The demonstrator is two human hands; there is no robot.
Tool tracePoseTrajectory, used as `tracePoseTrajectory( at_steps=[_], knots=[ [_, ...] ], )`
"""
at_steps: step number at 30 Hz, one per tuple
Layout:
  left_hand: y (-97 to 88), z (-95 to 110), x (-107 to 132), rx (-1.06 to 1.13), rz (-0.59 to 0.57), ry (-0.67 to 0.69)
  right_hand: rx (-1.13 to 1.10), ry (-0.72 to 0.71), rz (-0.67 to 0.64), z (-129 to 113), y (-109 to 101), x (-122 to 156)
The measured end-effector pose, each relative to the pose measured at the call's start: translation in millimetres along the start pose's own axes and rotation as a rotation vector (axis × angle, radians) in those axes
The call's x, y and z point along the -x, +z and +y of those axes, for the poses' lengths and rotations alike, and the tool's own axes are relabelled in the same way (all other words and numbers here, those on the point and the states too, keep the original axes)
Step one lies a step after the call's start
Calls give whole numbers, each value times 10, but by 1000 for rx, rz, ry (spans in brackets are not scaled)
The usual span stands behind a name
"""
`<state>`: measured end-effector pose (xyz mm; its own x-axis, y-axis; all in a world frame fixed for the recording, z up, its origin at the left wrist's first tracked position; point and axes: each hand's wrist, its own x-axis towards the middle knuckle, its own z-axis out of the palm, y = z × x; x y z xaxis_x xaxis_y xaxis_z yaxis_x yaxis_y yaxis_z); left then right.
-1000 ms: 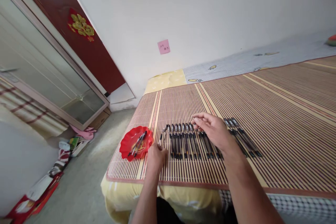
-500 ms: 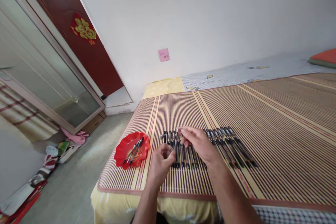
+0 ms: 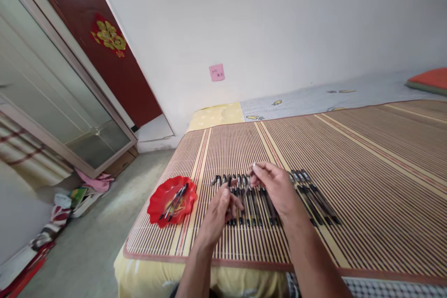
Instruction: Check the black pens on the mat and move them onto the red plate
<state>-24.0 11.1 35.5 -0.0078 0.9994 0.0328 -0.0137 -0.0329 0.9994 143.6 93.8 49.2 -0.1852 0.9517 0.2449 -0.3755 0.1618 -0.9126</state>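
Observation:
Several black-capped clear pens [image 3: 260, 207] lie side by side in a row on the striped mat, partly hidden by my hands. My left hand [image 3: 220, 207] is over the left part of the row, thumb and fingers closed on what looks like a black pen cap [image 3: 229, 180]. To its right, my right hand [image 3: 272, 186] is raised above the row. Its thumb and forefinger pinch a thin pen, whose light tip [image 3: 254, 164] shows at the fingertips; the rest is blurred. Left of both hands, a red scalloped plate [image 3: 155, 202] holds a few pens [image 3: 176, 200].
The woven mat [image 3: 366, 172] covers a bed with yellow bedding [image 3: 146, 274] along its front edge. Behind stands a white wall with a pink note [image 3: 217, 72]. Floor [image 3: 101, 237] and a glass-panelled door [image 3: 70, 102] are at the left.
My right hand has shifted right and slightly up, and my left hand has turned, with a black cap now showing above its thumb. The view has shifted slightly.

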Motion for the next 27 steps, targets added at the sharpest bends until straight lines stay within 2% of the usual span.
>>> tracePoseTrajectory(
  at_steps=[4,8,14,19,27],
  knots=[
    [23,-85,-38,0,34,18,-108,-160,255,-191,-84,36],
    [31,-158,-44,-5,40,24,-145,-300,353,-331,-54,83],
    [35,-136,9,4,85,36,3,-297,312,-316,15,125],
    [13,-138,31,-7,83,46,18,-258,255,-298,46,146],
    [6,-101,60,-9,71,43,50,-272,222,-287,43,132]
  ],
)
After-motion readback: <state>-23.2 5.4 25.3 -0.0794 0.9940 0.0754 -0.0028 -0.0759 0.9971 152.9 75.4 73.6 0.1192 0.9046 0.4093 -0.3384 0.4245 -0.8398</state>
